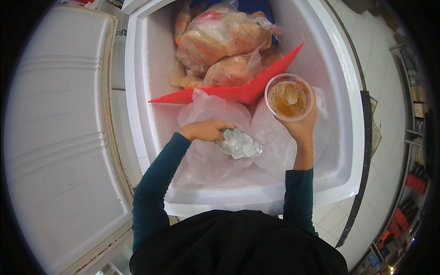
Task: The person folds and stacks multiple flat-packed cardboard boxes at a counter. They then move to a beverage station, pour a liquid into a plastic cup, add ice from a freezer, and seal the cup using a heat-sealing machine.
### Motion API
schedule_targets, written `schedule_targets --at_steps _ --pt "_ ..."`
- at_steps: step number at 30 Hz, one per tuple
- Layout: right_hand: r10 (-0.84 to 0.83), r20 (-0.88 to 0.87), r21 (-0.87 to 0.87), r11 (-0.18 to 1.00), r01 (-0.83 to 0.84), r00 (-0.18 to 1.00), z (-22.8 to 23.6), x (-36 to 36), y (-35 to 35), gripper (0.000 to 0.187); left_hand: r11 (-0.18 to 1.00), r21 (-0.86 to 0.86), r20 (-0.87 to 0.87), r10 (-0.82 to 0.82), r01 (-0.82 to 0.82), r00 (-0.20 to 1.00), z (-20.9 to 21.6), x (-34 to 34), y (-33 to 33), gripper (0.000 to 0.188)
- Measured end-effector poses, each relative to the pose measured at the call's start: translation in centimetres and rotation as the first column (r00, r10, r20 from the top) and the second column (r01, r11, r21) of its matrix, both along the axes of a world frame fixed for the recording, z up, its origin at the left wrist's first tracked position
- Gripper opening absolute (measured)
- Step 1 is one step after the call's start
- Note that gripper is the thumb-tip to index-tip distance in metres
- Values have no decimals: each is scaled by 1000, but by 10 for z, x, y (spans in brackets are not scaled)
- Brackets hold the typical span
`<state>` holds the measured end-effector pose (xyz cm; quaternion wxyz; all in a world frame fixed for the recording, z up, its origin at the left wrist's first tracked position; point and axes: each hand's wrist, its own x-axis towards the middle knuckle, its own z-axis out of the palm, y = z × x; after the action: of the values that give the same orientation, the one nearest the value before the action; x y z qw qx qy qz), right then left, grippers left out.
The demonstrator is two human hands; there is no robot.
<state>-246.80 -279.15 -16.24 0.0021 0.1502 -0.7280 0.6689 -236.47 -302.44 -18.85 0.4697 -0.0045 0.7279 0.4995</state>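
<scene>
My left hand (207, 130) is closed round the handle end of a metal ice scoop (223, 147). Several clear ice cubes (243, 145) lie heaped in the scoop, which is over the plastic bags. On the right, my right hand (302, 124) grips a clear plastic cup (270, 101) by its side. Amber drink with foam and a piece of ice shows inside it. Beneath both hands are a cloudy plastic bag (201, 162) on the left and another bag (279, 149) on the right; their contents are hard to make out.
The white chest freezer (341, 176) surrounds the bags. A red divider sheet (220, 94) crosses it, with bagged poultry-like pieces (224, 39) behind. Its lid (64, 133) stands raised at the left. Shelves (415, 133) with goods line the right, past a tiled floor (389, 142).
</scene>
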Motion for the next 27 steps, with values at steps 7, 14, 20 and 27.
schedule_targets --at_steps 7,14,20,27 --pt "66 -21 -69 995 -68 998 3 3 0 69 965 -155 9 214 -210 977 147 -31 -4 52" --pt "146 -52 -3 989 -146 988 11 10 -8 68 830 -555 -291 -128 -58 948 149 -74 8 43" --pt "159 16 -81 984 -157 987 8 12 -7 68 851 -521 -139 -6 -68 990 141 -77 -1 35" --pt "205 56 -149 969 -194 977 17 15 -8 68 868 -468 -98 133 -164 986 155 -69 -10 24"
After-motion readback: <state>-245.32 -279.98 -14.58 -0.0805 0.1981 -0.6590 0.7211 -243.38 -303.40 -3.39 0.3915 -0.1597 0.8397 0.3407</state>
